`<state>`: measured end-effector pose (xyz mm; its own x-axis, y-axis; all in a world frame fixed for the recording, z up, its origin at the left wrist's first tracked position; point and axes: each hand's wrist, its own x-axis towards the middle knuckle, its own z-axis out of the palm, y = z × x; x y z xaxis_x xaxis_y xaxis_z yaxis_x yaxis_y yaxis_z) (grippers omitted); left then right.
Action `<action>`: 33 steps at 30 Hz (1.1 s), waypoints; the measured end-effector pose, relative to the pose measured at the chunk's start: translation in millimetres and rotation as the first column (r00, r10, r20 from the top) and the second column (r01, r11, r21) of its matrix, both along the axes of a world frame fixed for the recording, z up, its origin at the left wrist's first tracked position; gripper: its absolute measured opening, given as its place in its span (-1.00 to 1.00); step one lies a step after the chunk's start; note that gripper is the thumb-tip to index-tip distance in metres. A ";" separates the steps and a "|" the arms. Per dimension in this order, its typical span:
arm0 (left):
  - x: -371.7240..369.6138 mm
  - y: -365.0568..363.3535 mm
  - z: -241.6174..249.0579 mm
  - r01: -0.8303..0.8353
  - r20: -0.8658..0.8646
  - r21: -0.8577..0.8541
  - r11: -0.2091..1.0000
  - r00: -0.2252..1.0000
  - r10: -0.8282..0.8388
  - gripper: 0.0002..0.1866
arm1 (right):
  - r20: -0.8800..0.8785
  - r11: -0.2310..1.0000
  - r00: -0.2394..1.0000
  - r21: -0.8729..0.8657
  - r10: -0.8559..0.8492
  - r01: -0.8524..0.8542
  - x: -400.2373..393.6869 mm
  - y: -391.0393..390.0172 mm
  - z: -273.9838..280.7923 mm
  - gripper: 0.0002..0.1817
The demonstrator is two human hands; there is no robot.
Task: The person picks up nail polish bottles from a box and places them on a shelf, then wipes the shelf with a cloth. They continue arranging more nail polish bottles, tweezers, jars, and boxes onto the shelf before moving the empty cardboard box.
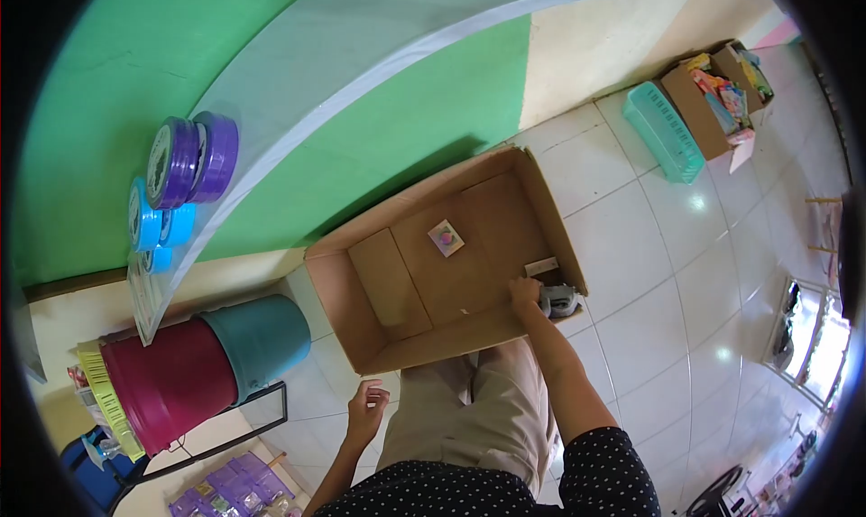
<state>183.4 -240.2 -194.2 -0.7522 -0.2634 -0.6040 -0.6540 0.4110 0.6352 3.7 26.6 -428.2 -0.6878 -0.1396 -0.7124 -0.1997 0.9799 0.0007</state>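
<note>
A large open cardboard box [388, 287] sits on the floor in front of my legs. My right hand [526, 293] reaches into its right-hand corner with fingers curled down. What those fingers hold, if anything, is hidden. Right beside them lie a grey bundled item [561, 301] and a small white rectangular piece [541, 266]. A small white packet with a pink and purple picture [446, 238] lies on the box's bottom. Outside the box's front-left corner hangs my left hand [367, 407], fingers loosely bent and apart, holding nothing.
A curved grey shelf [298, 93] juts from the green wall, bearing purple tubs [214, 156] and blue tubs [144, 215]. Maroon [167, 382] and teal buckets [257, 346] lie at left. A turquoise basket [663, 133] and a filled carton [695, 111] stand far right.
</note>
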 end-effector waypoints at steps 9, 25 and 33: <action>-29.8 31.5 2.6 -0.023 0.039 0.158 0.987 0.999 0.017 -0.67 | 0.034 0.776 0.891 -0.477 -0.453 0.412 -21.8 10.7 65.1 -0.75; -157.4 79.8 123.3 0.206 -0.802 -0.083 0.975 0.567 -0.188 -0.64 | 0.662 -0.604 0.520 -0.735 -0.540 0.309 -26.2 -48.6 365.4 -0.67; -155.8 54.9 174.8 0.394 -0.843 0.274 0.877 0.537 0.022 0.07 | 0.231 -0.140 0.825 -0.973 -0.516 0.185 -27.9 -72.5 410.2 -0.76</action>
<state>27.6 -185.3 -19.4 -0.9583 0.0420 0.2825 0.2842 0.0416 0.9579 -24.1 -45.8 -18.0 -0.9739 -0.2270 -0.0087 0.0168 -0.0337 -0.9993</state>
